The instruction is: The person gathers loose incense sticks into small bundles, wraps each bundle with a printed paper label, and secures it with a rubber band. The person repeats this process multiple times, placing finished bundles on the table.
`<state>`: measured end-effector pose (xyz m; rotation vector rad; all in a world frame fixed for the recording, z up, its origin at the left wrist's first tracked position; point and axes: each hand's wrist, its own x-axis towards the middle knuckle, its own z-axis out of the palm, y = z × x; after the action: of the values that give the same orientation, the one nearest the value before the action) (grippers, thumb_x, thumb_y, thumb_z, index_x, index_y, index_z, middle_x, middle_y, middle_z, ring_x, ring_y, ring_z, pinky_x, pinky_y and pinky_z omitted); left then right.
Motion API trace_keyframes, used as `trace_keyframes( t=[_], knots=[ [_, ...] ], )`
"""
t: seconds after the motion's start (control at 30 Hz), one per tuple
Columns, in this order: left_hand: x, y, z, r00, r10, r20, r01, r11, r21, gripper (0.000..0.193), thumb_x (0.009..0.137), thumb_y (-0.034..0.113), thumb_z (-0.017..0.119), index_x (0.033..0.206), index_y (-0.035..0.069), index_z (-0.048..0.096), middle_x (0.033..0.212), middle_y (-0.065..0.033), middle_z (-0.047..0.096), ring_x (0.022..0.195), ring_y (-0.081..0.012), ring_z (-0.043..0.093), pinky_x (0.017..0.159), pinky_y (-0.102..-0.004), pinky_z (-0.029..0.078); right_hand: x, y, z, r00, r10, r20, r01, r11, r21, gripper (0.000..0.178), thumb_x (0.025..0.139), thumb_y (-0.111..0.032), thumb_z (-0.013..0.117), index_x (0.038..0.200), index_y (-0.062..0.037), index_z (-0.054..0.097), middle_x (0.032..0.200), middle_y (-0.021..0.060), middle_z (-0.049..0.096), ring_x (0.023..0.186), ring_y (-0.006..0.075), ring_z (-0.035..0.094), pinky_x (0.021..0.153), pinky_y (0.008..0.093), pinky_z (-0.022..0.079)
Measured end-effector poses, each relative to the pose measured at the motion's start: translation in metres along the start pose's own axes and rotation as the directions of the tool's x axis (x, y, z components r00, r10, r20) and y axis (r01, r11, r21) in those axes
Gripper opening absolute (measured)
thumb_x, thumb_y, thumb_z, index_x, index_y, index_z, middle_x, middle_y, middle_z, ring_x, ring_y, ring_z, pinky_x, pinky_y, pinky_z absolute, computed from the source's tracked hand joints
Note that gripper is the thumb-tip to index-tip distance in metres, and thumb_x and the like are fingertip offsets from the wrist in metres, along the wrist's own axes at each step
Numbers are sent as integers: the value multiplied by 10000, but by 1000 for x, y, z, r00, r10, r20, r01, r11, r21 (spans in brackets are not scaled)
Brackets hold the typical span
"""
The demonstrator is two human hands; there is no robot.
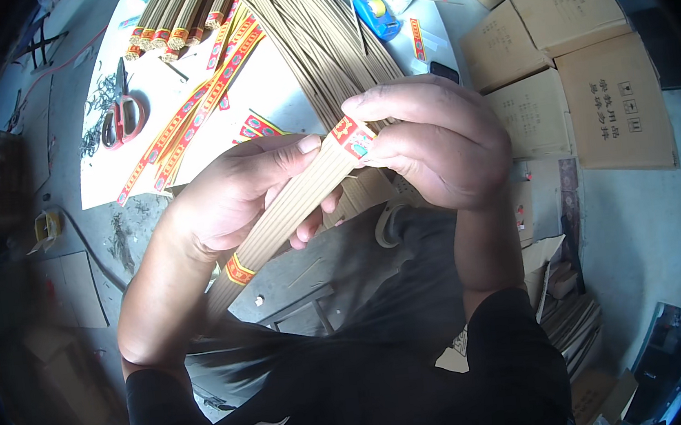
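Head view: near the middle of the frame, the left hand (pixel 252 184) is curled around a bundle of thin brown sticks (pixel 286 205), its thumb on top and its fingertips showing beneath. Right of centre, the right hand (pixel 448 136) has its thumb and fingers closed in a pinch on the bundle's upper end, at a red printed band (pixel 352 139) wrapped there. The bundle slants from lower left to upper right, above the person's lap; a second, yellow-and-red band (pixel 239 269) circles it farther down, and its lower end lies along the left forearm.

Beyond the hands, at the top of the frame, a white table (pixel 100 182) bears a spread of loose sticks (pixel 315 35), with red-and-yellow printed strips (pixel 208 110) lying just to their left. Banded bundles (pixel 174 15) are piled at upper left, and red-handled scissors (pixel 124 114) lie below them. A blue tape dispenser (pixel 376 16) stands right of the loose sticks. Cardboard boxes (pixel 617 108) fill the upper right, off the table.
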<state>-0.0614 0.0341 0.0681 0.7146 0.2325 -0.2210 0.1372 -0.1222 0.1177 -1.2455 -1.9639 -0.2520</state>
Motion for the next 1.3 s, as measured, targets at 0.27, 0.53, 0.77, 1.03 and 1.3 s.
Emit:
trace_keyframes(
  t=[0.27, 0.53, 0.77, 1.03, 1.3],
  knots=[
    [3, -4, 11, 987, 91, -133, -59, 971, 231, 406, 1104, 393, 511, 1151, 9, 634, 826, -81, 675, 622, -126, 614, 563, -257, 497, -1, 1, 4, 994, 94, 49, -97, 993, 67, 150, 754, -2, 817, 820, 22, 684, 1011, 143, 741, 931, 277, 749, 794, 366, 610],
    [-2, -1, 17, 974, 20, -226, 47, 957, 287, 419, 1112, 393, 496, 1206, 5, 623, 809, -72, 674, 630, -107, 590, 577, -239, 489, -7, -1, 10, 977, 173, 121, -187, 976, 115, 118, 791, -4, 798, 812, 10, 683, 1012, 163, 772, 870, 262, 770, 728, 333, 622],
    [1, -3, 15, 967, 2, -254, 78, 950, 304, 423, 1112, 395, 495, 1218, 7, 623, 786, -60, 653, 615, -108, 577, 570, -242, 489, -5, -2, 11, 959, 220, 181, -239, 967, 92, 102, 823, -14, 778, 812, 8, 678, 983, 158, 775, 850, 247, 773, 718, 316, 617],
    [3, -4, 11, 968, 1, -252, 89, 935, 343, 441, 1112, 418, 485, 1200, 11, 629, 768, -52, 649, 602, -106, 582, 559, -249, 495, -7, -1, 13, 946, 247, 209, -274, 956, 109, 91, 818, 12, 769, 830, 19, 679, 985, 171, 771, 848, 249, 770, 728, 316, 611],
    [8, -8, 10, 952, 16, -305, 114, 907, 405, 454, 1116, 424, 470, 1213, 11, 631, 771, -34, 651, 610, -95, 587, 574, -245, 502, -10, 4, 15, 915, 315, 253, -361, 918, 162, 80, 814, 58, 753, 838, 27, 684, 1000, 172, 765, 796, 192, 746, 703, 277, 587]
  ],
)
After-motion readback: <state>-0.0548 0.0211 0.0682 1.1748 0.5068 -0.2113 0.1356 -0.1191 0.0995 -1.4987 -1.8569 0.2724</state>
